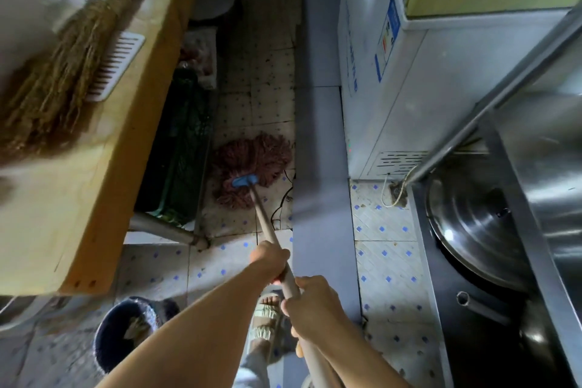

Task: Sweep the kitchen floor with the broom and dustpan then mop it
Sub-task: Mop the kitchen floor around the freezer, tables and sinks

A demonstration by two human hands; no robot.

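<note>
Here, left hand (270, 258) and right hand (310, 302) gripping smooth pole, shaggy reddish mop (252, 164) on speckled tiled floor (389, 249)

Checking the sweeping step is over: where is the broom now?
In the head view the broom lies on the wooden table at upper left, bristles beside a white slotted piece, apart from both hands, which grip the mop handle.

— What is found around the two hands' grip on the mop handle (267, 224)?
— To its left, passage is blocked by the wooden table (94, 173), a green crate (179, 148) beneath it, and a bucket (122, 334). To its right, a freezer (378, 88) and steel counter (504, 230) stand.
— And ahead?
— A narrow strip of tiled floor (261, 85) is left open.
</note>
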